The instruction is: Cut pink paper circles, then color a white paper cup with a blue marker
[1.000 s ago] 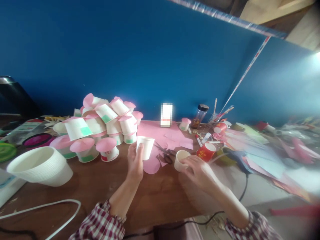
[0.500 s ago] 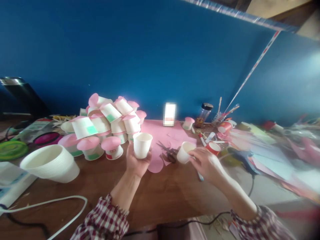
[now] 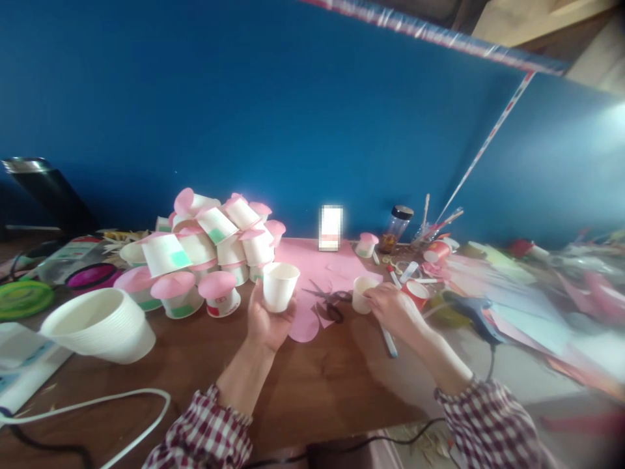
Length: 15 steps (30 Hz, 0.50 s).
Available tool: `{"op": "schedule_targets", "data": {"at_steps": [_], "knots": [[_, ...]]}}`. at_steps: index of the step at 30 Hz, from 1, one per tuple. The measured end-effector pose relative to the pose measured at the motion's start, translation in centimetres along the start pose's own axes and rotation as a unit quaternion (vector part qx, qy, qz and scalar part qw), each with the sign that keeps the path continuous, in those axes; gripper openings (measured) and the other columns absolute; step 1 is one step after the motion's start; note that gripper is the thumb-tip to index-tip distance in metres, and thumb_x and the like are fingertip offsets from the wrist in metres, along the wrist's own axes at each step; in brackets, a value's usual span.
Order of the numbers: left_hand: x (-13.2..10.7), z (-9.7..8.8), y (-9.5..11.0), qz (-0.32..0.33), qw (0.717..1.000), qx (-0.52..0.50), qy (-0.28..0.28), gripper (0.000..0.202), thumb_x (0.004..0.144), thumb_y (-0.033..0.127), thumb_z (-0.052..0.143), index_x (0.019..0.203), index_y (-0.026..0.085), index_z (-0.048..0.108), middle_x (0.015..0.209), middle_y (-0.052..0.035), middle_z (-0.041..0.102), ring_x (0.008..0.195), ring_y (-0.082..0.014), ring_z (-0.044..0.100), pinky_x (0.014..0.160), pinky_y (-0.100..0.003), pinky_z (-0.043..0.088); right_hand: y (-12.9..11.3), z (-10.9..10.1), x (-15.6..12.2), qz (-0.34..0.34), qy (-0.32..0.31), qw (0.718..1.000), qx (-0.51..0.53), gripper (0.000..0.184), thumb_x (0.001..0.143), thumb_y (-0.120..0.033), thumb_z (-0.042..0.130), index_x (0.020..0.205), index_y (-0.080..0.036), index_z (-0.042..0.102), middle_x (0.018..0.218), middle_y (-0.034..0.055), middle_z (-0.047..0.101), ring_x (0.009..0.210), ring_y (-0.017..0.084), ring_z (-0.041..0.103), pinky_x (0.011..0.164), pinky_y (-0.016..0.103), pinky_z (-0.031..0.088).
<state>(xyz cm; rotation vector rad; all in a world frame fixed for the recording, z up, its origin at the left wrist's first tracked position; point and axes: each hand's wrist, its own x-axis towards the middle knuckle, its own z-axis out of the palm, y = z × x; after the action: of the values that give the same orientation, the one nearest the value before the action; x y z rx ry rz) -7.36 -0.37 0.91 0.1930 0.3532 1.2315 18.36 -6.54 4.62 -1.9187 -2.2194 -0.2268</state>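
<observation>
In the head view a white paper cup [image 3: 280, 288] stands upright in my left hand [image 3: 268, 324], its fingers wrapped around the lower part. My right hand [image 3: 399, 311] pinches the rim of a second paper cup [image 3: 362, 296], which is held near the tabletop. Between the two cups lie black-handled scissors [image 3: 333, 301], partly over a sheet of pink paper [image 3: 307, 257]. Left of my left hand is a heap of paper cups [image 3: 212, 225] with pink paper caps and green patches. A white marker [image 3: 389, 342] lies below my right hand.
A nested stack of white cups [image 3: 102, 326] leans at the left, by a power strip [image 3: 19, 365] and a white cable [image 3: 161, 394]. A glue gun [image 3: 476, 312], a red cup [image 3: 416, 294] and loose papers [image 3: 547, 319] lie right. A lidded jar [image 3: 398, 228] stands behind.
My right hand has moved slightly away from me and to the right with its cup. My left hand still holds its cup, almost unmoved. The view has shifted a little.
</observation>
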Motion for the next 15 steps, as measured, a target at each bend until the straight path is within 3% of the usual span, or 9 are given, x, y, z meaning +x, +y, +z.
{"op": "schedule_targets", "data": {"at_steps": [8, 12, 15], "knots": [[0.1, -0.1, 0.5, 0.024, 0.999, -0.020, -0.016, 0.034, 0.078, 0.041, 0.058, 0.103, 0.018, 0.061, 0.088, -0.0068, 0.065, 0.075, -0.0192, 0.064, 0.052, -0.025, 0.054, 0.6, 0.0, 0.7, 0.027, -0.035, 0.998, -0.041, 0.022, 0.083, -0.017, 0.052, 0.100, -0.020, 0.066, 0.091, 0.0082, 0.066, 0.092, 0.023, 0.059, 0.072, 0.028, 0.043], [0.1, 0.1, 0.8, 0.037, 0.999, -0.026, -0.015, 0.034, 0.079, 0.040, 0.057, 0.104, 0.017, 0.061, 0.088, -0.0054, 0.066, 0.073, -0.0183, 0.064, 0.051, -0.024, 0.053, -0.1, -0.5, 0.5, 0.005, 0.067, 0.998, -0.022, 0.033, 0.080, -0.017, 0.057, 0.113, -0.019, 0.060, 0.109, 0.0090, 0.064, 0.103, 0.027, 0.054, 0.084, 0.036, 0.043], [0.0, 0.2, 0.7, 0.027, 1.000, -0.010, 0.004, 0.032, 0.078, 0.040, 0.057, 0.102, 0.019, 0.061, 0.085, -0.0043, 0.066, 0.071, -0.0185, 0.065, 0.049, -0.024, 0.052, -2.5, -1.0, 0.2, -0.025, 0.136, 0.989, 0.046, 0.030, 0.083, -0.020, 0.055, 0.113, -0.020, 0.059, 0.110, 0.0092, 0.063, 0.106, 0.027, 0.053, 0.087, 0.039, 0.044]]}}
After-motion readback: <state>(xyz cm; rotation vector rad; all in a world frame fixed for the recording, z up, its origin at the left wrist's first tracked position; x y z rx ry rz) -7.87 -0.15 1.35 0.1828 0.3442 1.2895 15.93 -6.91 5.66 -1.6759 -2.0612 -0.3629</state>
